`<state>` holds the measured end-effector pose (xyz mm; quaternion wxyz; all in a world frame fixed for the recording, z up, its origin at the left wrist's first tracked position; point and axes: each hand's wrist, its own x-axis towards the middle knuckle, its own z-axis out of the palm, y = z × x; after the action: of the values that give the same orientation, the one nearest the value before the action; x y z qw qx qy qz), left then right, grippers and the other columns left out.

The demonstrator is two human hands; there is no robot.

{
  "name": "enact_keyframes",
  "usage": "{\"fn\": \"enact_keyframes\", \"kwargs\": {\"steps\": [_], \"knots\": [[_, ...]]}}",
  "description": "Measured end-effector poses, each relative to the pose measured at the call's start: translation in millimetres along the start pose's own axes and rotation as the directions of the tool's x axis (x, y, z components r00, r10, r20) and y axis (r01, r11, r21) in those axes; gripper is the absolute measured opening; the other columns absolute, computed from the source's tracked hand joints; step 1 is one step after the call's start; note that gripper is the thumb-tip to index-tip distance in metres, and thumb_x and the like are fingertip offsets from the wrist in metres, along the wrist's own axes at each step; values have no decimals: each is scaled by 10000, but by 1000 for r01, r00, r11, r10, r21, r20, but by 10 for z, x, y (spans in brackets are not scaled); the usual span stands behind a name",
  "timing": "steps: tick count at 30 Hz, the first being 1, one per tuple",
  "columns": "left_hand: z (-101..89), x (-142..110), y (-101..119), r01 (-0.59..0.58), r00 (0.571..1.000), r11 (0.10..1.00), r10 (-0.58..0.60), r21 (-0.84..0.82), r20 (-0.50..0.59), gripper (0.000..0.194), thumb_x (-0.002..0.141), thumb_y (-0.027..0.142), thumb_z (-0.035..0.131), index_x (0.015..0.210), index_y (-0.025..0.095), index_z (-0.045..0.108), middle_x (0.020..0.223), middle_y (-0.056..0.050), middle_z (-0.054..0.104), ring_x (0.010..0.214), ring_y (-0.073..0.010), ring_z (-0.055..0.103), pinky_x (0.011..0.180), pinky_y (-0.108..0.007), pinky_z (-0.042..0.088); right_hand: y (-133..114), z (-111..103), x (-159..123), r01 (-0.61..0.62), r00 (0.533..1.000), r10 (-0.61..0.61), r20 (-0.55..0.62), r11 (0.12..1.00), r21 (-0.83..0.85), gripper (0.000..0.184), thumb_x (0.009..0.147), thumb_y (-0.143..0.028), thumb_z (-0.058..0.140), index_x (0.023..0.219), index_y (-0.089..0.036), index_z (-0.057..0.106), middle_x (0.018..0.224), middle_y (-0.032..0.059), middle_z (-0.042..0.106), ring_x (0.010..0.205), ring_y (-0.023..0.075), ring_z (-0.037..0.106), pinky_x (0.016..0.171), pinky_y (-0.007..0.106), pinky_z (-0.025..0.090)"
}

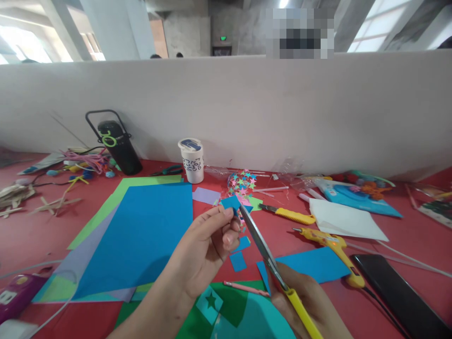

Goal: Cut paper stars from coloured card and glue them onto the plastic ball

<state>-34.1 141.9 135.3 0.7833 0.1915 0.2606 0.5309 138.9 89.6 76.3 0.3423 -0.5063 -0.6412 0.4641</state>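
Observation:
My left hand [208, 247] is closed in a pinch on a small blue paper piece [230, 203], held up above the red table. My right hand [307, 301] grips yellow-handled scissors [263, 247], whose grey blades point up and left and meet the blue piece at its right edge. Small blue offcuts [238, 261] lie on the table under the hands. A larger blue sheet piece [312, 263] lies just right of the scissors.
A stack of blue, purple and green sheets [141, 235] lies at left. A white cup [192, 160], black bottle [118, 146], yellow utility knife [293, 215], yellow glue gun [334, 247], white paper [344, 220], black phone [395, 292] and star cut-outs [243, 183] surround the work area.

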Motion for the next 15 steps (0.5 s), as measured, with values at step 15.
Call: {"fn": "enact_keyframes", "kwargs": {"steps": [15], "knots": [[11, -6, -12, -296, 929, 840, 364, 454, -67, 148, 818, 221, 610, 686, 170, 567, 569, 47, 589, 458, -35, 513, 462, -134, 398, -39, -20, -17, -44, 999, 43, 28, 999, 27, 537, 781, -738, 415, 667, -213, 411, 537, -87, 300, 384, 67, 256, 353, 228, 158]]}}
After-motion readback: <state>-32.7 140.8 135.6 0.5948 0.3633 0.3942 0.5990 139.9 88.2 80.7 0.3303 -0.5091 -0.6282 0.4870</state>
